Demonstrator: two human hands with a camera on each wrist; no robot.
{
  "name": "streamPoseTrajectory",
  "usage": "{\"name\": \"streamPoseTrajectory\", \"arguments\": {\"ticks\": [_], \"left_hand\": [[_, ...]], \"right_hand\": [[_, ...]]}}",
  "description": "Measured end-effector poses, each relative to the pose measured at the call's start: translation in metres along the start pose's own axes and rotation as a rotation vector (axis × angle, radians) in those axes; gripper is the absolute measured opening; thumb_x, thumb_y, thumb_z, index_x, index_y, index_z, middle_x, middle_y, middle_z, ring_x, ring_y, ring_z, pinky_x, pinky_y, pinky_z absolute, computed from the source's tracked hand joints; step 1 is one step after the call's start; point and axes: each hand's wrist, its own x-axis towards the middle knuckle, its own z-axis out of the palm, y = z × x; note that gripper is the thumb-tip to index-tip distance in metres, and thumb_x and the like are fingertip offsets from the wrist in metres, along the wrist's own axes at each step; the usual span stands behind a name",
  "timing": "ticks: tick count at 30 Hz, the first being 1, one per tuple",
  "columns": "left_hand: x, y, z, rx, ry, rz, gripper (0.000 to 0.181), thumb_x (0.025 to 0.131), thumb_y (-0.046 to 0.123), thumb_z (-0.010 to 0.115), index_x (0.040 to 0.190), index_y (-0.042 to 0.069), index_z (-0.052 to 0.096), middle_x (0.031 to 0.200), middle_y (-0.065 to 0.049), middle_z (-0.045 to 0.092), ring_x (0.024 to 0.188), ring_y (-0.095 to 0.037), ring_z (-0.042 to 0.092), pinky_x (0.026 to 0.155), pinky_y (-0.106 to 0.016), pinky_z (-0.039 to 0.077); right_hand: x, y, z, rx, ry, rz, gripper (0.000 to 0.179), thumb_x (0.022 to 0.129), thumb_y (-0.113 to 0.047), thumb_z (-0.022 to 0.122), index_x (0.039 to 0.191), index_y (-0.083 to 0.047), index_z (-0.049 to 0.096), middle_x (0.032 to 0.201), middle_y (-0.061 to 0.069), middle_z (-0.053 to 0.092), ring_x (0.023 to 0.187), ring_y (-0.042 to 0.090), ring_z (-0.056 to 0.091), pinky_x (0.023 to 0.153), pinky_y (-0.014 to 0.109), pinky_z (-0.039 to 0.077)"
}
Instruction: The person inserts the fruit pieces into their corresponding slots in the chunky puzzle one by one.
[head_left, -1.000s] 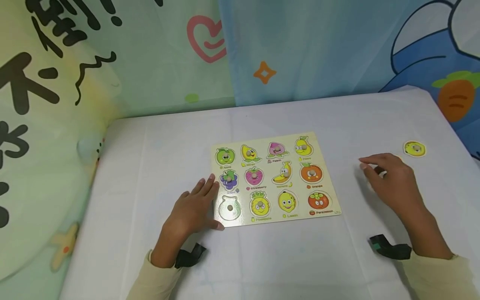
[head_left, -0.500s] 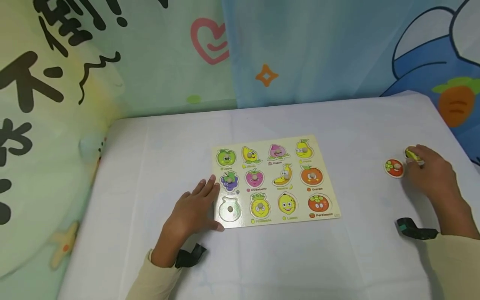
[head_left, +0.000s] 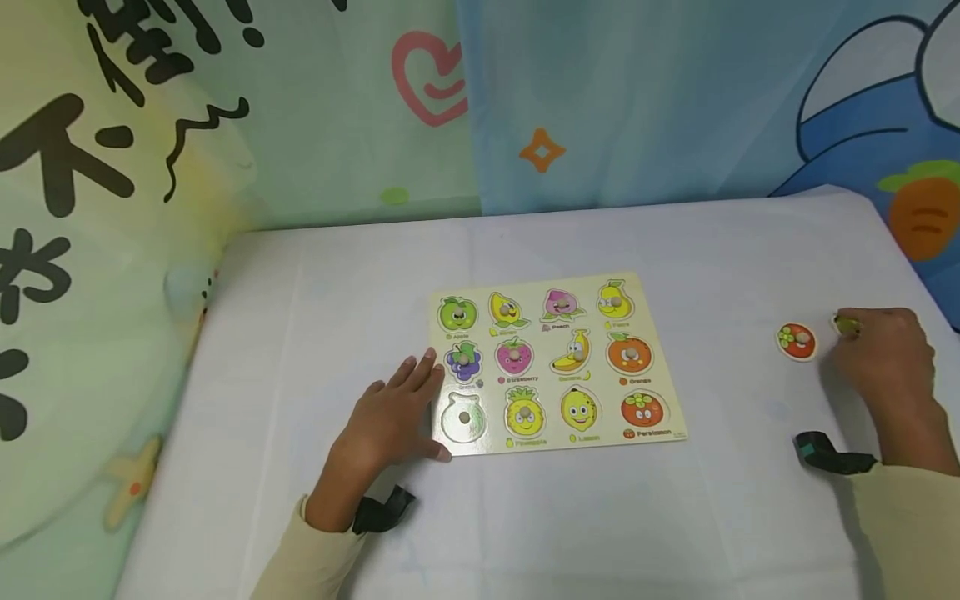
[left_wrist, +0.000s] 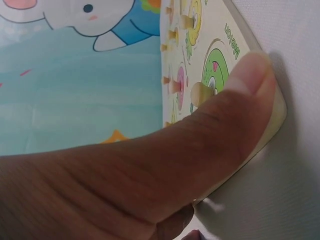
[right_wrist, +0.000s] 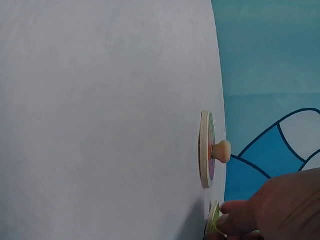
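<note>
A wooden fruit knob puzzle board (head_left: pixel 551 446) lies mid-table. My left hand (head_left: pixel 386 421) rests at its left edge, fingers fairly straight and thumb extended. In the left wrist view the thumb (left_wrist: pixel 235 110) presses on the board's corner beside the green melon piece (left_wrist: pixel 216 72). At the far right, my right hand (head_left: pixel 885 358) pinches a small yellow puzzle piece (head_left: pixel 847 325), apparently the lemon, mostly covered by the fingers. To its left a red persimmon piece (head_left: pixel 796 342) lies on the cloth; its wooden knob (right_wrist: pixel 222 151) points up from the table.
White cloth (head_left: pixel 375 275) covers the table. A printed curtain (head_left: pixel 637 108) hangs behind it and along the left side. Black bands (head_left: pixel 832 457) sit near both wrists. Pictures with knobs fill most of the board, while the lemon picture (head_left: pixel 579 409) shows none.
My right hand has moved right from beside the board and grasped the yellow piece, which has shifted slightly toward me. The red piece has come into view. My left hand has stayed put.
</note>
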Motion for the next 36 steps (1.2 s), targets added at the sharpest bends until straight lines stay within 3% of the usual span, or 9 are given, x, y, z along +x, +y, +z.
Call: {"name": "streamPoseTrajectory", "arguments": {"ticks": [11,17,22,30,33,36], "left_hand": [[-0.001,0.000,-0.001,0.009,0.003,-0.001,0.112,0.061,0.045,0.090,0.152,0.010,0.034,0.160,-0.006,0.021,0.145,-0.029,0.020,0.105,-0.055,0.034],[-0.002,-0.001,-0.001,0.000,0.003,0.000,0.112,0.062,0.045,0.090,0.152,0.010,0.034,0.160,-0.006,0.020,0.145,-0.029,0.019,0.105,-0.055,0.034],[-0.001,-0.001,-0.001,-0.011,0.001,-0.002,0.112,0.062,0.046,0.090,0.152,0.010,0.033,0.160,-0.006,0.020,0.145,-0.029,0.019,0.105,-0.055,0.034],[0.001,-0.001,0.000,-0.017,-0.014,-0.007,0.113,0.062,0.047,0.089,0.153,0.012,0.032,0.160,-0.004,0.018,0.146,-0.028,0.017,0.106,-0.055,0.034],[0.000,-0.001,0.000,-0.016,-0.013,0.000,0.112,0.063,0.047,0.089,0.153,0.011,0.032,0.160,-0.005,0.019,0.146,-0.029,0.018,0.105,-0.056,0.034],[0.000,-0.002,0.000,-0.010,-0.011,0.003,0.112,0.063,0.047,0.089,0.153,0.011,0.032,0.160,-0.005,0.019,0.146,-0.029,0.018,0.105,-0.056,0.034]], "right_hand": [[-0.006,0.005,-0.002,-0.003,0.032,0.029,0.035,0.095,0.005,0.044,0.126,0.018,0.049,0.122,0.039,0.037,0.112,0.055,0.037,0.097,0.064,0.035],[-0.013,-0.004,-0.006,0.052,0.074,-0.013,0.033,0.103,-0.007,0.042,0.122,0.018,0.053,0.121,0.036,0.042,0.105,0.051,0.040,0.081,0.059,0.043],[-0.030,-0.023,-0.010,0.089,0.095,-0.154,0.032,0.102,-0.011,0.048,0.118,0.015,0.056,0.116,0.034,0.044,0.097,0.047,0.043,0.063,0.051,0.047],[-0.059,-0.053,-0.001,0.134,0.098,-0.430,0.023,0.094,-0.006,0.064,0.109,0.012,0.063,0.106,0.030,0.056,0.091,0.044,0.050,0.066,0.052,0.046],[-0.068,-0.062,0.007,0.202,0.105,-0.552,0.017,0.089,-0.002,0.069,0.104,0.006,0.068,0.102,0.024,0.062,0.086,0.036,0.055,0.065,0.031,0.048],[-0.077,-0.071,0.017,0.274,0.086,-0.651,0.016,0.085,-0.001,0.073,0.101,0.000,0.071,0.098,0.016,0.066,0.083,0.026,0.056,0.062,0.011,0.041]]}}
